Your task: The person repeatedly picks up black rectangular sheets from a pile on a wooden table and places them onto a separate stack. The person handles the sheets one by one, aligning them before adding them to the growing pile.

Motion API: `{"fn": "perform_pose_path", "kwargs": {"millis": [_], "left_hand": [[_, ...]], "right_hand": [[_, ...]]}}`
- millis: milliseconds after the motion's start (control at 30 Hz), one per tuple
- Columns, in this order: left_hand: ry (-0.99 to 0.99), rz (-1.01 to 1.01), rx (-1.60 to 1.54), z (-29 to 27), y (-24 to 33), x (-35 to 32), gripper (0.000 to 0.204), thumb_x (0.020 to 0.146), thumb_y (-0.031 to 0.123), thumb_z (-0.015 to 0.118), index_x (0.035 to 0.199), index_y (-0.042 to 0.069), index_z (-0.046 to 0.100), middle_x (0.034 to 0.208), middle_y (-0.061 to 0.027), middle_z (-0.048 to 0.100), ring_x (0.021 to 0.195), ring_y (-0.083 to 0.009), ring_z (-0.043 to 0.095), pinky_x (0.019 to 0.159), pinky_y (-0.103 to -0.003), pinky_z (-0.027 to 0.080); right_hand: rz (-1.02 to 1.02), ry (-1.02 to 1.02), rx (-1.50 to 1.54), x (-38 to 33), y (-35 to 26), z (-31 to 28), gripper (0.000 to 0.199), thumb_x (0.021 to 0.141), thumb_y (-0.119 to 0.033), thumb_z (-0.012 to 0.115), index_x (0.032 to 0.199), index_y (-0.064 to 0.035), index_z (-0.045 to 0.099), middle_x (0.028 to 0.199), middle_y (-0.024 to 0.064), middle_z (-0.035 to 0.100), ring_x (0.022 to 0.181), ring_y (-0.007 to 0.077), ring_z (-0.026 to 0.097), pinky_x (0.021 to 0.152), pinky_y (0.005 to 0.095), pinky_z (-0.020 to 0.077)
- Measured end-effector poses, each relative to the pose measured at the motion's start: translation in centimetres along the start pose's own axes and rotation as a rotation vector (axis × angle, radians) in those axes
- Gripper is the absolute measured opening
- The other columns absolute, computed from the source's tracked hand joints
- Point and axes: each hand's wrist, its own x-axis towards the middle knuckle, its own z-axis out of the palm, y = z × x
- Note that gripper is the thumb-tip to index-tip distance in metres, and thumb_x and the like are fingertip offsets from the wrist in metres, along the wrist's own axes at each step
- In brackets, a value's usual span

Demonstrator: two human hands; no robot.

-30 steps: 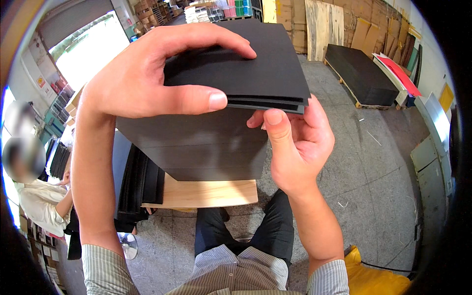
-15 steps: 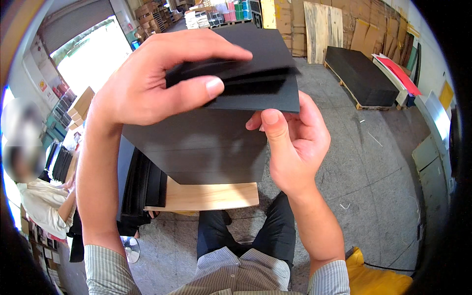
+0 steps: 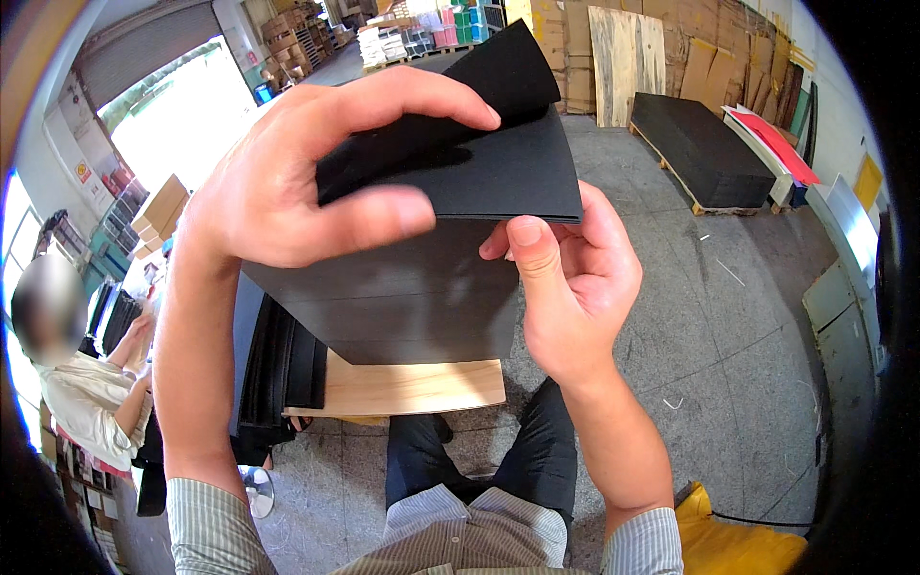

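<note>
A tall stack of black sheets (image 3: pixel 412 297) stands in front of me on a pale wooden board. On top of it, one black sheet (image 3: pixel 513 72) is bent back, its right part curling up and away. My left hand (image 3: pixel 316 163) lies over the stack's upper left, thumb and forefinger spread, the forefinger tip against the curled sheet; its other fingers are hidden. The near right corner of the top black sheets (image 3: pixel 508 206) sits in my right hand (image 3: pixel 575 273), thumb at the front edge and fingers curled round the side.
More black sheets (image 3: pixel 287 359) lean left of the wooden board (image 3: pixel 412 386). A co-worker (image 3: pixel 91 402) is at the far left. Across the floor to the right is a pallet of black sheets (image 3: pixel 704 149) beside red and white boards (image 3: pixel 776 144). Yellow cloth (image 3: pixel 733 537) lies lower right.
The top sheet has lifted and curled farther back, baring more of the sheet beneath. My left thumb is blurred by motion; my right hand has stayed at the corner.
</note>
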Motion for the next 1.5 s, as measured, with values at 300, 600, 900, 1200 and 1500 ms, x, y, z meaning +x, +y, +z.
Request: {"fn": "perform_pose_path", "kwargs": {"millis": [300,600,900,1200,1500], "left_hand": [[0.056,-0.026,-0.073,0.4,-0.4,0.0,0.069,0.075,0.036,0.082,0.127,-0.002,0.056,0.127,-0.0145,0.06,0.12,-0.0259,0.056,0.104,-0.036,0.04],[0.043,-0.086,-0.127,0.4,-0.2,-0.2,0.062,0.081,0.031,0.076,0.129,-0.002,0.055,0.128,-0.0138,0.058,0.121,-0.0247,0.054,0.104,-0.036,0.04],[-0.001,-0.092,-0.147,0.2,-0.3,0.1,0.046,0.092,0.017,0.05,0.133,-0.003,0.053,0.135,-0.0164,0.056,0.124,-0.0266,0.055,0.105,-0.036,0.04],[0.042,0.003,-0.048,0.1,0.5,0.1,0.048,0.085,0.024,0.07,0.124,-0.002,0.061,0.124,-0.0158,0.066,0.111,-0.0304,0.065,0.096,-0.037,0.048],[0.072,-0.028,-0.126,0.6,-0.2,-0.1,0.049,0.082,0.021,0.074,0.125,0.0,0.061,0.122,-0.0152,0.066,0.11,-0.0282,0.065,0.095,-0.036,0.049]], "right_hand": [[0.023,-0.018,0.064,0.0,-0.3,-0.1,0.033,0.092,-0.01,0.069,0.118,0.0059,0.056,0.097,0.0064,0.064,0.082,0.0114,0.062,0.073,0.0252,0.0523],[0.05,-0.019,0.056,-0.2,-0.3,-0.1,0.032,0.091,-0.009,0.071,0.115,0.0065,0.056,0.095,0.0063,0.063,0.081,0.0114,0.062,0.073,0.0254,0.0526],[0.058,0.006,0.054,-0.2,0.1,-0.4,0.029,0.09,-0.009,0.071,0.111,0.0058,0.057,0.091,0.004,0.06,0.082,0.0111,0.061,0.072,0.0259,0.053],[0.062,-0.036,0.079,0.0,0.0,-0.3,0.029,0.091,-0.01,0.07,0.113,0.0044,0.058,0.097,0.006,0.064,0.082,0.0107,0.061,0.074,0.0249,0.0518],[0.092,-0.03,0.091,-0.3,-0.3,-0.2,0.03,0.092,-0.007,0.068,0.117,0.0048,0.056,0.097,0.0062,0.064,0.083,0.0108,0.061,0.075,0.0256,0.0507]]}}
